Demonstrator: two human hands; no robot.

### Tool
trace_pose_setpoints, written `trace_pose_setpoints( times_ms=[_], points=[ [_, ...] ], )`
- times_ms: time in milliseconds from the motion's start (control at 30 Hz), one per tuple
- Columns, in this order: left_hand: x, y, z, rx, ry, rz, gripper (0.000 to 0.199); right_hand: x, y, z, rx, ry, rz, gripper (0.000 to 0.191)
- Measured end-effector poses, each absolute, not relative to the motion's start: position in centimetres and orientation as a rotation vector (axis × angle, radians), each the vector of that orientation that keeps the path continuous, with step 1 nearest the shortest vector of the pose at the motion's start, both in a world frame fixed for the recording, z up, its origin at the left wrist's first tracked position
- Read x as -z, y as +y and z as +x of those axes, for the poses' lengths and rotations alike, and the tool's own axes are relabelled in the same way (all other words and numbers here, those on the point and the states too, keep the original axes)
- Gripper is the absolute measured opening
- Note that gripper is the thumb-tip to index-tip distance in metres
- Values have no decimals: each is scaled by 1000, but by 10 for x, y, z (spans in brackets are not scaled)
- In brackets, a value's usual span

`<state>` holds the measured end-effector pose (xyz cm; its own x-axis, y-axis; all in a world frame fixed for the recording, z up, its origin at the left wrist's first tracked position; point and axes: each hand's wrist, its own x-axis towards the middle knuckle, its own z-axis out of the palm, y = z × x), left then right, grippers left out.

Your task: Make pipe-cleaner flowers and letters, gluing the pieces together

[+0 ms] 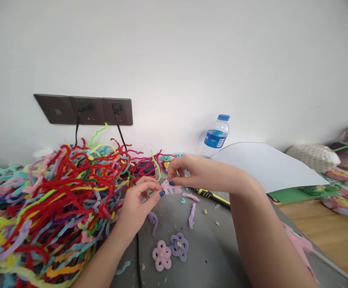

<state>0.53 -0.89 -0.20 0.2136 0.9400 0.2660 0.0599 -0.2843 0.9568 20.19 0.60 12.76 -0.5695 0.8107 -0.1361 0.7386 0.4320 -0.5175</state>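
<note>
Center of frame, over the gray table (219,256), both hands meet at a pink fuzzy shape (173,189). Left hand (139,201): thumb and index tips nearly together at the shape's left end, other fingers curled; can't tell if it's a firm pinch. Right hand (190,172): fingers bent downward, thumb tip touching the shape's upper edge; can't tell whether the index closes on it too (knuckles block the view). Containers: plastic bottle (217,138), right of upper center, blue cap on, blue label, base partly hidden, fill level unclear. Far right, clear plastic wrap around a pale patterned bundle (313,157). Lower center, pink flower (162,255) just beside purple flower (179,247). Right of center, pink strip (191,197), lilac strip (192,216) and yellow-black tool (212,197). Left side, big tangled pile of colored fuzzy stems (72,200). White sheet (261,164) at right, over green paper (289,195).
</note>
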Motion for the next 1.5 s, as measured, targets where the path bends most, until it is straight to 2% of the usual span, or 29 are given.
trace_pose_setpoints(
  times_ms=[1500],
  points=[
    [-8,-13,9,-1124,996,1596,6,-128,5,196,-882,-2596,-1382,9]
  ],
)
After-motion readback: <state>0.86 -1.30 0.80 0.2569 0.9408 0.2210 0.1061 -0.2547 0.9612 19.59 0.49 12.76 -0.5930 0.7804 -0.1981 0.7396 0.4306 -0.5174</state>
